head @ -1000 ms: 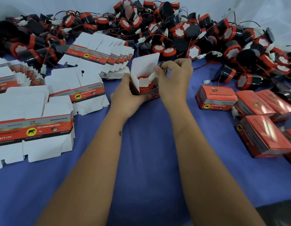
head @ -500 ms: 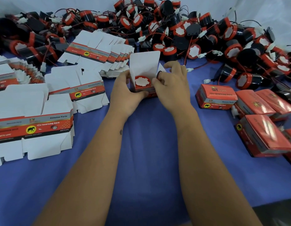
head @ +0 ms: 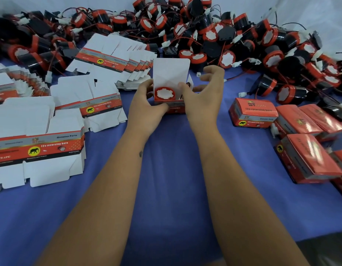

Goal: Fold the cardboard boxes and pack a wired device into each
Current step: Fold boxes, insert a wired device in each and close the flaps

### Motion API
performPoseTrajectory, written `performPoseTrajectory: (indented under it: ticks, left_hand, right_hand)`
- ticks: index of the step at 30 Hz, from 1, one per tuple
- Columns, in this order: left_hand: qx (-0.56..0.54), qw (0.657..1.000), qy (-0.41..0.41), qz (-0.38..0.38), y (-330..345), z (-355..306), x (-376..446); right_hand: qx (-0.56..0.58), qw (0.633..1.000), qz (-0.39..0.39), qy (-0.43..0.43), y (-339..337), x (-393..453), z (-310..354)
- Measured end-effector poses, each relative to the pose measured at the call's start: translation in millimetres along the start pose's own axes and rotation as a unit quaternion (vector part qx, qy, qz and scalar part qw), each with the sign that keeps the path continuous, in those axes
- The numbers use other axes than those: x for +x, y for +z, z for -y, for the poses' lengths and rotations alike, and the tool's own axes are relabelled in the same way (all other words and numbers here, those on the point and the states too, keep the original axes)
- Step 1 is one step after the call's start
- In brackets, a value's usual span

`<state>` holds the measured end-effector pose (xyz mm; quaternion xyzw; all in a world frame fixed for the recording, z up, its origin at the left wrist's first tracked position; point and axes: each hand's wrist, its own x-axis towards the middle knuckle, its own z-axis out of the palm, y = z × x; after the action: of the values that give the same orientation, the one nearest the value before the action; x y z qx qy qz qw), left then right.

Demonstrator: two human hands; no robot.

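A left hand [head: 145, 104] grips a red-and-white cardboard box [head: 171, 89], lid flap upright, a round red-rimmed wired horn [head: 164, 93] facing up inside; the right hand [head: 202, 93] hovers, fingers spread, apparently touching nothing.

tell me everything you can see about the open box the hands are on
The open box is a small carton of thin card, red with printed text outside and plain white inside. It stands upright on the blue cloth, its white lid flap raised at the back. A red-rimmed device with a white face sits inside, dark wire beside it. The left hand grips its left side; the right hand touches its right edge, fingers spread above.
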<state>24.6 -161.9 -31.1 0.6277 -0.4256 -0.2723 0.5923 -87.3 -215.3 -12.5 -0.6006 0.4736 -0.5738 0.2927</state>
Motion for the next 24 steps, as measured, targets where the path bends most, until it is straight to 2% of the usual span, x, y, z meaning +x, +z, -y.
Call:
performPoseTrajectory:
  ticks: [3,6,9,12,15,19,24]
  left_hand:
    - [0.002,1.000,0.010,0.004,0.6,-0.3,-1.4]
    - [-0.025,1.000,-0.002,0.009,0.1,-4.9,-0.3]
    - [-0.111,0.993,-0.033,0.021,-0.3,-11.0,1.5]
    - [-0.127,0.990,-0.058,-0.028,-0.3,-10.3,1.6]
    - [-0.114,0.991,-0.046,-0.043,-1.4,-6.4,2.4]
    - [-0.133,0.989,-0.035,-0.061,-4.5,-4.4,4.0]
    - [-0.045,0.998,-0.005,-0.047,-1.0,-2.7,3.8]
  right_hand:
    - [0.003,0.998,0.032,0.054,1.7,2.6,-5.2]
    - [-0.056,0.996,0.070,0.018,3.4,2.6,-12.1]
    - [-0.071,0.993,0.084,-0.037,1.6,2.0,-13.1]
    - [-0.038,0.989,0.129,-0.065,-1.0,-2.1,-13.0]
    - [0.020,0.988,0.155,-0.015,-0.5,-5.2,-11.6]
    - [-0.020,0.988,0.153,-0.003,-0.2,0.8,-11.0]
    - [0.007,0.984,0.162,0.076,1.8,-1.8,-11.5]
